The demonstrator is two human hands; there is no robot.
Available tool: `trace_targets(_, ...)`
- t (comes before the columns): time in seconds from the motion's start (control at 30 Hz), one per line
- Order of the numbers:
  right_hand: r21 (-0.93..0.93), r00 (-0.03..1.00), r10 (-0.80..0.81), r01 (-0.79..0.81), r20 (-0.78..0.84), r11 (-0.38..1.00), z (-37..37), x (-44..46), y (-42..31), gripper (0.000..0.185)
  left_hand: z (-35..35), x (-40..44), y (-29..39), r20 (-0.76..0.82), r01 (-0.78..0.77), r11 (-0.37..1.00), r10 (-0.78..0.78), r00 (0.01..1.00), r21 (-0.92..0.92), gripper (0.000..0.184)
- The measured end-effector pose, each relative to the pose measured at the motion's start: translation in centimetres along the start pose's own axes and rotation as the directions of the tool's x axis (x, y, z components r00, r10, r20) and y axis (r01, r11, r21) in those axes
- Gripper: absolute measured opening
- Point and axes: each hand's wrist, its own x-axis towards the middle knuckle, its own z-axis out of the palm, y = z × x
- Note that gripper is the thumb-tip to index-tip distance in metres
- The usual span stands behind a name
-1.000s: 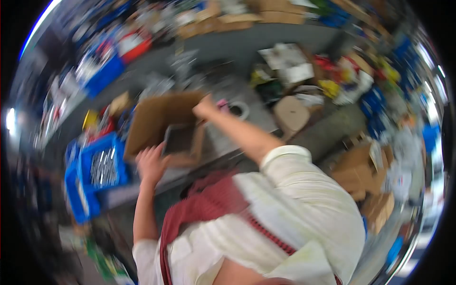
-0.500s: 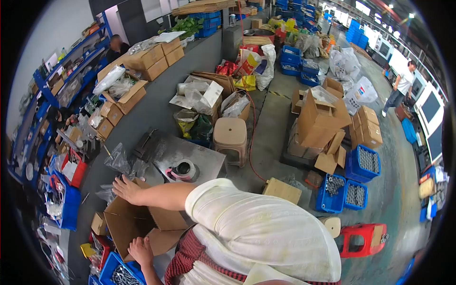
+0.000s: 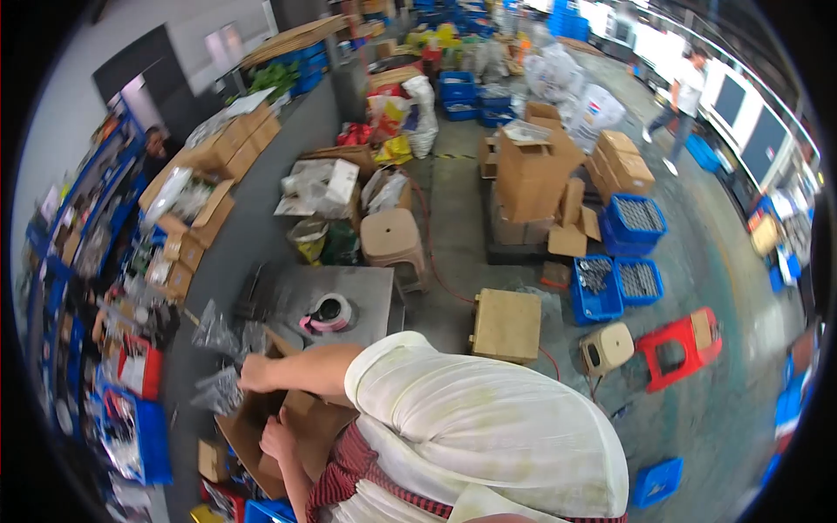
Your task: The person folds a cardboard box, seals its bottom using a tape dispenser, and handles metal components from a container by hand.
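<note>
An open cardboard box (image 3: 305, 423) stands in front of me at the bench, its flaps raised. My right hand (image 3: 255, 373) is at the box's far side with its fingers curled in. Whatever lies within those fingers is hidden. A clear plastic bag (image 3: 218, 390) lies right beside that hand. Closer to my body, my left hand (image 3: 278, 436) is closed on the cardboard at the box's near side. On a metal table (image 3: 370, 292) beyond my right arm sits a white roll of tape (image 3: 333, 311) with a pink and black part.
Blue crates (image 3: 139, 436) and a red bin (image 3: 141, 370) line the left side. A beige stool (image 3: 390, 237) stands behind the metal table. A wooden box (image 3: 507, 324), a red stool (image 3: 680, 349) and crates of metal parts (image 3: 597, 288) are on the floor. A person (image 3: 684, 96) walks far right.
My right hand has gone from spread fingers to curled ones. The box and my left hand have shifted slightly right in view. The view has turned, and the person at right has stepped along.
</note>
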Motion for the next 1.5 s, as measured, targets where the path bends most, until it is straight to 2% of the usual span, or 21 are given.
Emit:
trace_targets(0.1,-0.043,0.992,-0.118,0.117,-0.035,0.992,2.0,-2.1,-2.0,0.011,2.6,0.7,-1.0,-0.009,-0.028,1.000,0.028,1.000,0.006,0.057)
trace_targets(0.2,0.004,0.996,-0.027,0.027,0.084,1.000,4.6,-4.2,-3.9,0.014,5.8,1.1,-2.1,-0.045,-0.145,0.984,0.141,0.989,-0.103,0.052)
trace_targets(0.3,0.024,0.968,0.056,-0.064,0.244,0.998,1.6,-5.0,-3.0,0.015,7.4,1.2,-1.5,-0.284,-0.196,0.980,0.180,0.942,-0.030,0.048)
trace_targets(0.4,0.097,0.926,0.029,-0.071,0.376,0.993,0.7,-5.7,-2.1,0.016,2.9,0.1,-0.8,-0.184,-0.216,0.970,0.194,0.964,-0.109,0.047)
trace_targets(0.5,0.155,0.886,0.066,-0.153,0.459,0.976,-0.3,-6.5,-2.3,0.019,0.6,-0.2,-0.1,0.082,-0.134,0.966,0.156,0.984,-0.220,0.047)
trace_targets(0.57,0.160,0.874,0.074,-0.170,0.480,0.972,-0.4,-6.2,-2.5,0.020,2.4,0.1,-1.9,-0.176,-0.363,0.839,0.318,0.932,-0.406,0.051)
trace_targets(0.6,0.160,0.866,0.070,-0.170,0.495,0.972,-0.5,-6.0,-2.8,0.021,2.0,-0.4,-1.4,-0.169,-0.350,0.842,0.307,0.937,-0.411,0.051)
trace_targets(0.63,0.156,0.859,0.067,-0.168,0.507,0.973,-0.2,-5.8,-2.9,0.022,1.0,-1.0,-0.1,-0.326,-0.338,0.935,0.288,0.901,-0.109,0.055)
trace_targets(0.7,0.149,0.844,0.075,-0.181,0.531,0.972,0.0,-5.5,-3.1,0.024,4.1,0.5,-1.4,-0.363,-0.280,0.942,0.330,0.871,0.184,0.064)
trace_targets(0.73,0.155,0.845,0.082,-0.191,0.529,0.969,-0.5,-5.6,-3.1,0.025,4.5,1.0,-1.5,-0.361,-0.272,0.945,0.322,0.875,0.182,0.064)
trace_targets(0.77,0.189,0.879,0.090,-0.199,0.468,0.962,-1.1,-5.8,-2.9,0.026,4.9,1.5,-1.6,-0.178,-0.253,0.964,0.265,0.948,0.088,0.064)
trace_targets(0.8,0.306,0.986,0.086,-0.126,0.143,0.944,-4.9,-7.6,-3.1,0.022,4.9,1.7,-1.5,0.017,-0.213,0.977,0.213,0.977,-0.007,0.064)
trace_targets(0.83,0.354,0.977,0.071,0.004,-0.199,0.935,-8.7,-9.4,-3.3,0.019,4.4,1.5,-1.3,0.022,-0.203,0.979,0.203,0.979,-0.016,0.064)
trace_targets(0.87,0.337,0.980,0.169,-0.125,-0.105,0.933,-13.0,-11.9,-2.8,0.023,3.7,1.1,-1.0,0.026,-0.197,0.980,0.198,0.980,-0.041,0.064)
trace_targets(0.9,0.411,0.894,0.445,-0.391,-0.043,0.824,-17.3,-15.5,-3.1,0.027,3.3,0.9,-0.8,0.029,-0.192,0.979,0.194,0.981,-0.066,0.065)
trace_targets(0.97,0.377,0.763,0.645,-0.613,0.052,0.695,-18.4,-26.2,-1.0,0.030,3.8,1.2,-1.1,0.026,-0.185,0.980,0.187,0.982,-0.075,0.065)
trace_targets(1.0,0.174,0.607,0.756,-0.795,0.246,0.581,-16.3,-33.2,-0.4,0.031,4.1,1.3,-1.1,0.016,-0.191,0.978,0.193,0.981,-0.080,0.065)
trace_targets(1.13,-0.170,0.029,0.743,-0.967,0.669,0.191,-12.0,-57.2,-11.4,0.022,3.3,1.6,-0.9,0.077,-0.179,0.981,0.185,0.980,-0.078,0.067)
trace_targets(1.2,-0.189,-0.142,0.647,-0.982,0.750,0.003,-10.1,-61.6,-17.0,0.022,2.6,1.4,-0.8,0.126,-0.162,0.983,0.172,0.977,-0.081,0.067)
trace_targets(1.3,-0.158,-0.215,0.587,-0.976,0.781,-0.148,-8.1,-62.6,-20.2,0.022,3.1,1.7,-1.0,0.135,-0.170,0.984,0.176,0.975,-0.055,0.068)
trace_targets(1.5,-0.070,-0.178,0.638,-0.979,0.749,-0.192,-6.2,-62.3,-18.5,0.021,4.6,2.9,-1.7,0.149,-0.216,0.973,0.225,0.963,-0.078,0.068)
